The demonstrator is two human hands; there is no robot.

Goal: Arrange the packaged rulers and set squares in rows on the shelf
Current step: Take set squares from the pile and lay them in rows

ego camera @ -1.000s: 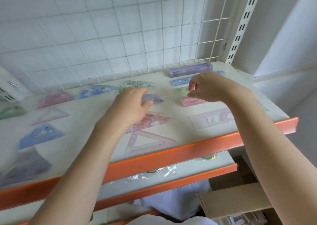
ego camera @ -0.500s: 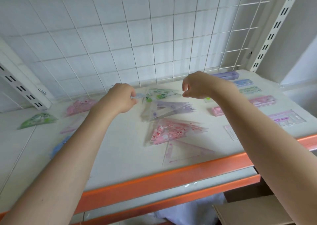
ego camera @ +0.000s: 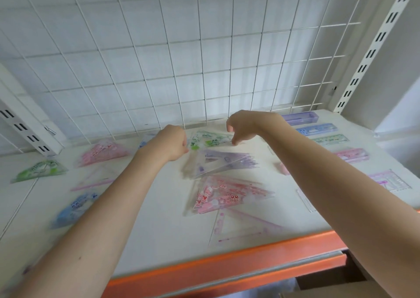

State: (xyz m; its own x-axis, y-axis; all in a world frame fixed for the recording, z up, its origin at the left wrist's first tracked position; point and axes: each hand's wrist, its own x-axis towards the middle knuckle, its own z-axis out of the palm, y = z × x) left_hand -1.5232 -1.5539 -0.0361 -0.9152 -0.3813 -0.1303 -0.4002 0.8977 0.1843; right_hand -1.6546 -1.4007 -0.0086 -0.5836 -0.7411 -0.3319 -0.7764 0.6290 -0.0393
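I am reaching both hands to the back of the shelf [ego camera: 159,229], where the green set-square pack [ego camera: 209,139] is lying just in front of the wire grid panel [ego camera: 181,59]. My left hand [ego camera: 171,143] is curled nearly into a fist at the pack's left corner and seems to be pinching the wrapper there, though the fingertips are hidden, so I cannot tell for sure. My right hand [ego camera: 244,125] is hovering over the pack's right end with the fingers hanging down loosely and partly open, one fingertip just touching or nearly touching the wrapper, gripping nothing that I can see. Moving outward, the purple set-square pack [ego camera: 223,162] is lying just in front of the green one, then the pink-and-red pack [ego camera: 227,195], then a pale pink set square [ego camera: 241,227] near the orange shelf edge [ego camera: 227,266]; these are forming a rough column, but they are sitting askew and partly overlapping. To the left, the pink pack [ego camera: 102,152], another green pack [ego camera: 39,170], a thin pink triangle [ego camera: 93,181] and a blue pack [ego camera: 75,206] are lying well apart and scattered. To the right, the purple ruler case [ego camera: 300,118], blue ruler [ego camera: 317,129], green ruler [ego camera: 330,139] and pink ruler case [ego camera: 351,155] are already lining up neatly. I am judging the rulers as mostly done, the middle column as halfway, and the left side as still waiting.
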